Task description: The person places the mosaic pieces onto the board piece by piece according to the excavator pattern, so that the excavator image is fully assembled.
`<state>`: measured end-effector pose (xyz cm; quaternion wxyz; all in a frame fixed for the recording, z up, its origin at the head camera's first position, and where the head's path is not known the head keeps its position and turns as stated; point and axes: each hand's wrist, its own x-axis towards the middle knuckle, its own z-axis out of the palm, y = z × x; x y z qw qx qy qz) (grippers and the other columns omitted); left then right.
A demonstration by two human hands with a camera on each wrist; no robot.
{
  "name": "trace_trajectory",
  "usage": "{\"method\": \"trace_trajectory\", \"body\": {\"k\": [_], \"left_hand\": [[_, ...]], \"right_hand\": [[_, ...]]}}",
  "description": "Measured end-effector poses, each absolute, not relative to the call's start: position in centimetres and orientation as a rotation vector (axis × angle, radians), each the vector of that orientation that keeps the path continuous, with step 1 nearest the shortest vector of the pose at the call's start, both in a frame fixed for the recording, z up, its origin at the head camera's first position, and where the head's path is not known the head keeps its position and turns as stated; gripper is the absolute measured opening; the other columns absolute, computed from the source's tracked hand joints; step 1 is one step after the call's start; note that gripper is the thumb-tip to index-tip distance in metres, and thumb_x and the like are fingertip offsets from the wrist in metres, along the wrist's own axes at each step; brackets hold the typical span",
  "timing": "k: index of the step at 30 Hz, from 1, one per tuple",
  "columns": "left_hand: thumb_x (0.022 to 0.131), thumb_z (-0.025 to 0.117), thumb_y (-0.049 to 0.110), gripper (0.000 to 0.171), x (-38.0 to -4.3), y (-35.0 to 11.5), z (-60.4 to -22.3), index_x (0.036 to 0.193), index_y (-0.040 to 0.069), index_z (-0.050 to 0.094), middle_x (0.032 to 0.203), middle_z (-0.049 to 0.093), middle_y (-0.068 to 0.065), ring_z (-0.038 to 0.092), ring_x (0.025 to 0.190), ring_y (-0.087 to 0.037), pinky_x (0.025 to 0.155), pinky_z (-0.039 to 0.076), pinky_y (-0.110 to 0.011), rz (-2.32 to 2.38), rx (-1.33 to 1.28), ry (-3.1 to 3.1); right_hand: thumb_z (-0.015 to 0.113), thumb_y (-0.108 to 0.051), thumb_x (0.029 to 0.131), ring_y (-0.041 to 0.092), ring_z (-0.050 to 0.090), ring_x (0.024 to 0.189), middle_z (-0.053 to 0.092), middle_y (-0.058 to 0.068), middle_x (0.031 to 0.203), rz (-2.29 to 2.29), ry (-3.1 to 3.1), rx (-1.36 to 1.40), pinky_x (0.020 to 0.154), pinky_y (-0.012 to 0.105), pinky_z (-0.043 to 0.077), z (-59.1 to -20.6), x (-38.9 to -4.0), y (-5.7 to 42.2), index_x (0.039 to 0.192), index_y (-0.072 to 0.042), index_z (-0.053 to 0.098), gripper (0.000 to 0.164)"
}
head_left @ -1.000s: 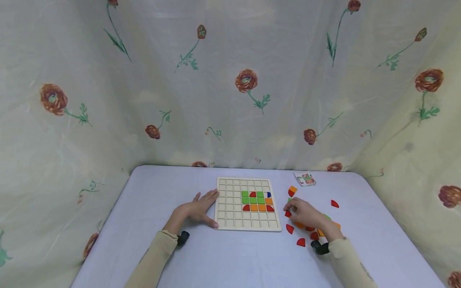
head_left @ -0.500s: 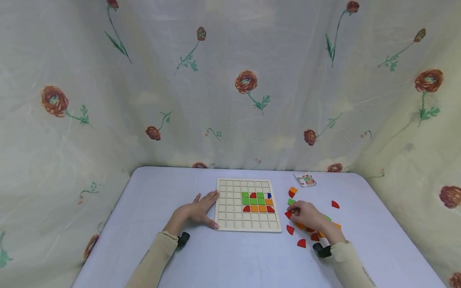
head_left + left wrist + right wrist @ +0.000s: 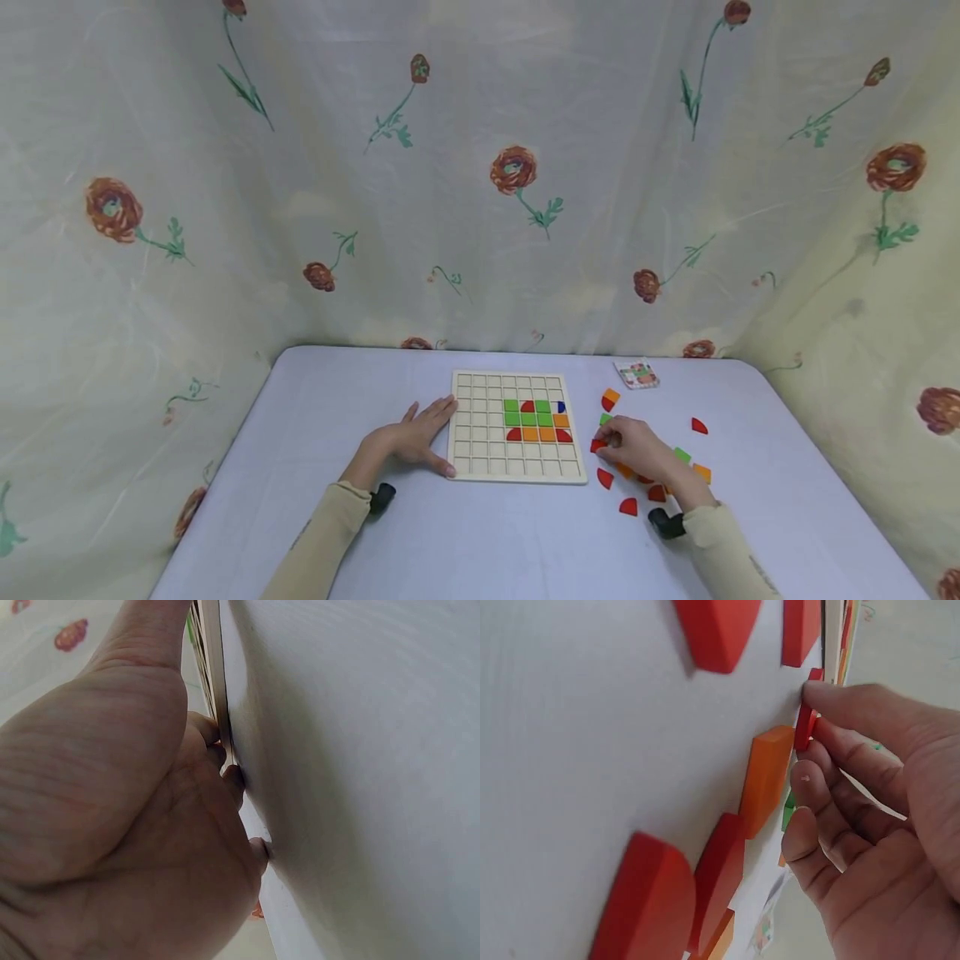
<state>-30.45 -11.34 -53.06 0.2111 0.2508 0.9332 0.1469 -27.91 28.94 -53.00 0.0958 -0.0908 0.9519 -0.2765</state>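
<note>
- Right hand [image 3: 636,447]: fingers clamped on a flat red piece [image 3: 805,716], pinched against the thumb. Piece sits just right of the board; can't tell if it's off the worktop.
- Left hand [image 3: 411,438]: fingers spread apart, tips at the left edge of the square cream gridded board [image 3: 475,451], thumb by its near-left corner.
- Board lies flat on the white-covered worktop [image 3: 480,537]. Three rows of tiles on its right half: green squares [image 3: 528,419], orange squares [image 3: 538,434], red quarter-circles, one blue piece [image 3: 560,407].
- Loose red, orange and green pieces around and under the right hand; one red quarter-circle [image 3: 699,426] off to the right.
- Small printed packet or card [image 3: 637,373] near the far edge.
- Off-white floral curtain [image 3: 450,117] behind.
</note>
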Motion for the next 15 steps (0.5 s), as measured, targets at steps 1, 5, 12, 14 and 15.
{"method": "trace_trajectory", "body": {"k": [1, 5, 12, 14, 15], "left_hand": [[0.070, 0.072, 0.068, 0.123, -30.5, -11.3, -53.0, 0.157, 0.013, 0.003, 0.165, -0.002, -0.003, -0.001, 0.152, -0.022, 0.121, -0.002, -0.051, 0.407, 0.696, 2.593], [0.070, 0.071, 0.068, 0.123, -30.5, -11.4, -53.1, 0.156, 0.012, 0.004, 0.165, -0.001, -0.003, 0.000, 0.152, -0.022, 0.121, -0.002, -0.052, 0.403, 0.702, 2.595], [0.069, 0.072, 0.068, 0.125, -30.5, -11.3, -53.2, 0.157, 0.014, 0.002, 0.164, -0.003, -0.001, -0.002, 0.152, -0.020, 0.122, -0.004, -0.050, 0.418, 0.689, 2.581], [0.069, 0.072, 0.069, 0.125, -30.5, -11.3, -53.2, 0.157, 0.014, 0.002, 0.164, -0.003, -0.001, -0.002, 0.152, -0.020, 0.122, -0.004, -0.050, 0.415, 0.690, 2.582], [0.069, 0.072, 0.069, 0.125, -30.6, -11.3, -53.3, 0.157, 0.014, 0.002, 0.164, -0.003, -0.001, -0.002, 0.152, -0.020, 0.122, -0.004, -0.050, 0.415, 0.691, 2.583]], "right_hand": [[0.075, -0.017, 0.084, 0.016, 0.052, 0.079, 0.061, -0.001, 0.088, -0.826, 2.816, -0.267, 0.071, 0.025, 0.050, -53.0, -27.9, 28.9, 0.104, -0.011, 0.069, 0.022], [0.075, -0.020, 0.084, 0.015, 0.052, 0.078, 0.061, -0.001, 0.086, -0.832, 2.809, -0.260, 0.069, 0.024, 0.049, -53.1, -28.1, 28.7, 0.104, -0.011, 0.068, 0.024], [0.076, -0.022, 0.083, 0.015, 0.051, 0.078, 0.060, -0.002, 0.085, -0.871, 2.810, -0.303, 0.065, 0.022, 0.047, -52.9, -27.8, 28.1, 0.104, -0.013, 0.068, 0.025], [0.076, -0.022, 0.083, 0.015, 0.051, 0.079, 0.059, -0.002, 0.086, -0.894, 2.797, -0.340, 0.064, 0.022, 0.047, -52.6, -27.5, 27.6, 0.104, -0.014, 0.068, 0.024], [0.076, -0.022, 0.083, 0.015, 0.051, 0.080, 0.059, -0.002, 0.086, -0.904, 2.788, -0.359, 0.063, 0.022, 0.046, -52.5, -27.3, 27.3, 0.103, -0.014, 0.068, 0.023]]}}
